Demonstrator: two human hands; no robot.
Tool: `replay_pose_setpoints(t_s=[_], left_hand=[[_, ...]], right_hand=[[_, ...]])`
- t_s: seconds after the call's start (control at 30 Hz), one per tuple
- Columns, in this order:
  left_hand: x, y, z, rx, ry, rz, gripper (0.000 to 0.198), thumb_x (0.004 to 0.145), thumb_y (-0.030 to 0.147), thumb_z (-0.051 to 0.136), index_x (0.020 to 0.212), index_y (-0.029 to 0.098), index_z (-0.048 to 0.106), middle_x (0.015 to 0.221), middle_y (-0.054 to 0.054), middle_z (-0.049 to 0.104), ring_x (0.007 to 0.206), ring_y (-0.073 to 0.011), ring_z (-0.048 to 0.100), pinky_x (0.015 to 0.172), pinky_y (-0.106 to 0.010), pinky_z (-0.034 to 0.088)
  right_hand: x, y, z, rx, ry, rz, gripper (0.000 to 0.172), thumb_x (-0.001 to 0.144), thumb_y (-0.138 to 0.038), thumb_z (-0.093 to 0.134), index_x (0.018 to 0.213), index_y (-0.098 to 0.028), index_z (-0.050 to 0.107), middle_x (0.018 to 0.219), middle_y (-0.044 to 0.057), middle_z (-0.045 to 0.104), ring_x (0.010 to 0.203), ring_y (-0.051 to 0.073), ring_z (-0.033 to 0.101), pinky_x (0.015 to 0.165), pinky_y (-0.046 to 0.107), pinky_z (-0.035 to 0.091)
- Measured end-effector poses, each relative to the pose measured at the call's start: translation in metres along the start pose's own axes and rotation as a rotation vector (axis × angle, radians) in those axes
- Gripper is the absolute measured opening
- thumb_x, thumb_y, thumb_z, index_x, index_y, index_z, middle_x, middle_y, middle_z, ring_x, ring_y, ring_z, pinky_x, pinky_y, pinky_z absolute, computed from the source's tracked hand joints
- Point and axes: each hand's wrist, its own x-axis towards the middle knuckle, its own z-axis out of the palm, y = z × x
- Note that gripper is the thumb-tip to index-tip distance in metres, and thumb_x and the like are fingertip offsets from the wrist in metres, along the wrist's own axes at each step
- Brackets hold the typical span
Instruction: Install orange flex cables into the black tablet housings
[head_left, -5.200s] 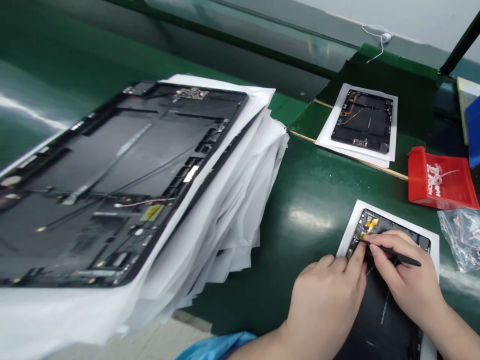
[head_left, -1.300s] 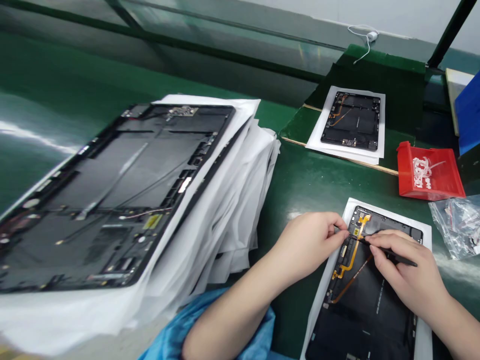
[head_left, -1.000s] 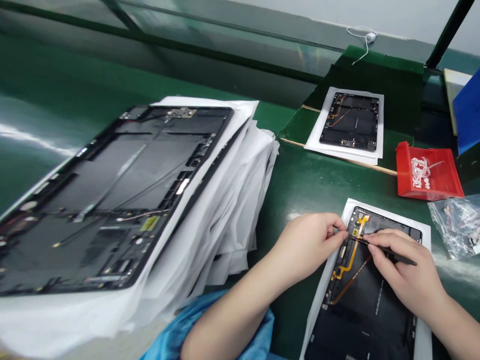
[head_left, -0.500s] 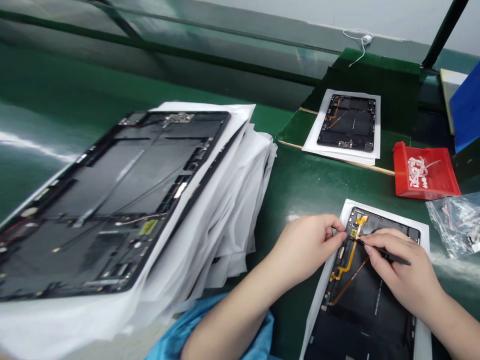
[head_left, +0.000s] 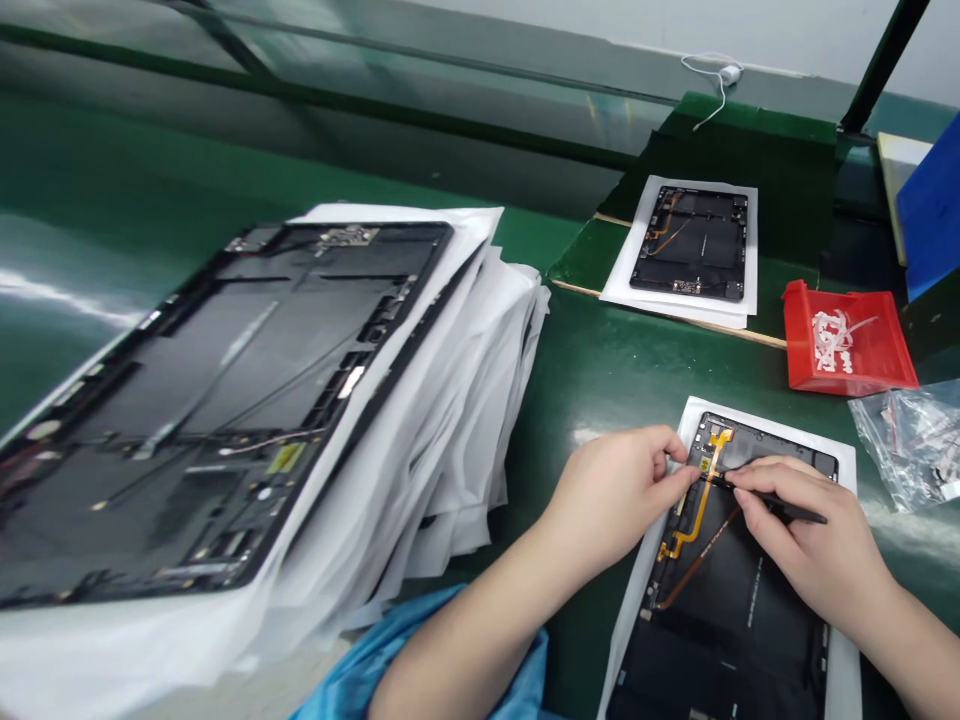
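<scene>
Pinched between thumb and fingers, a slim black pen-shaped tool [head_left: 799, 512] sits firmly in the right hand [head_left: 799, 535], its tip meeting a flat orange-yellow flex cable [head_left: 695, 522] near the top of a black rectangular tablet housing [head_left: 720, 640]. The left hand [head_left: 619, 497] is curled, with its fingertips [head_left: 686, 474] drawn together at the housing's upper left edge, just beside the cable; whether they pinch anything is too small to tell. The housing lies on a white paper sheet [head_left: 846, 455] on a glossy green work mat [head_left: 600, 400].

To the left, a large black tablet frame [head_left: 225, 400] rests on a thick, loose stack of white sheets [head_left: 457, 440]. Farther off, a second black tablet housing [head_left: 690, 245] lies on its own white sheet on a raised dark green pad [head_left: 592, 255]. A red plastic bin [head_left: 847, 340] holding white scraps stands near a clear plastic bag [head_left: 900, 440]. A blue sleeve [head_left: 420, 650] covers the person's left arm at the lower edge.
</scene>
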Motion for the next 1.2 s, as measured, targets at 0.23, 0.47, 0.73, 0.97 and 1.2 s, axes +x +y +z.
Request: replay_pose_setpoints(t_s=[0.23, 0.47, 0.73, 0.97, 1.2], left_hand=[[0.000, 0.000, 0.002, -0.025, 0.020, -0.001, 0.015, 0.085, 0.038, 0.064, 0.088, 0.024, 0.068, 0.061, 0.007, 0.060, 0.057, -0.0139, 0.057, 0.055, -0.026, 0.030], [0.000, -0.003, 0.001, -0.047, 0.016, 0.011, 0.020, 0.088, 0.042, 0.061, 0.094, 0.024, 0.067, 0.062, 0.007, 0.060, 0.058, -0.0146, 0.057, 0.056, -0.026, 0.033], [0.009, -0.011, 0.010, 0.130, 0.303, 0.187, 0.021, 0.095, 0.035, 0.057, 0.106, 0.023, 0.071, 0.108, -0.007, 0.064, 0.112, -0.0274, 0.055, 0.096, -0.040, 0.046], [0.019, -0.009, 0.029, 0.128, 0.406, 0.176, 0.020, 0.097, 0.027, 0.053, 0.107, 0.020, 0.067, 0.118, -0.010, 0.063, 0.118, -0.0299, 0.051, 0.103, -0.047, 0.044], [0.044, -0.018, 0.035, 0.034, 0.480, 0.167, 0.012, 0.090, 0.029, 0.062, 0.094, 0.025, 0.073, 0.120, -0.009, 0.065, 0.120, -0.0330, 0.049, 0.105, -0.053, 0.038]], right_hand=[[0.000, 0.000, -0.006, -0.013, -0.008, 0.028, 0.014, 0.094, -0.019, 0.060, 0.096, -0.025, 0.073, 0.093, 0.004, 0.077, 0.088, 0.019, 0.073, 0.078, 0.032, 0.061], [0.001, -0.003, -0.018, -0.037, 0.034, 0.088, 0.012, 0.092, -0.022, 0.061, 0.093, -0.026, 0.073, 0.094, 0.001, 0.078, 0.087, 0.018, 0.074, 0.079, 0.030, 0.059], [0.004, 0.005, -0.050, -0.272, 0.155, 0.186, 0.014, 0.092, -0.033, 0.057, 0.090, -0.027, 0.069, 0.086, -0.001, 0.076, 0.071, 0.018, 0.071, 0.063, 0.028, 0.052], [0.002, 0.016, -0.067, -0.446, 0.183, 0.287, 0.029, 0.096, -0.045, 0.048, 0.081, -0.025, 0.063, 0.069, 0.002, 0.070, 0.060, 0.022, 0.066, 0.054, 0.030, 0.041], [-0.002, 0.031, -0.078, -0.544, -0.159, 0.656, 0.037, 0.103, -0.038, 0.035, 0.085, -0.020, 0.062, 0.077, 0.010, 0.071, 0.072, 0.025, 0.068, 0.065, 0.031, 0.041]])
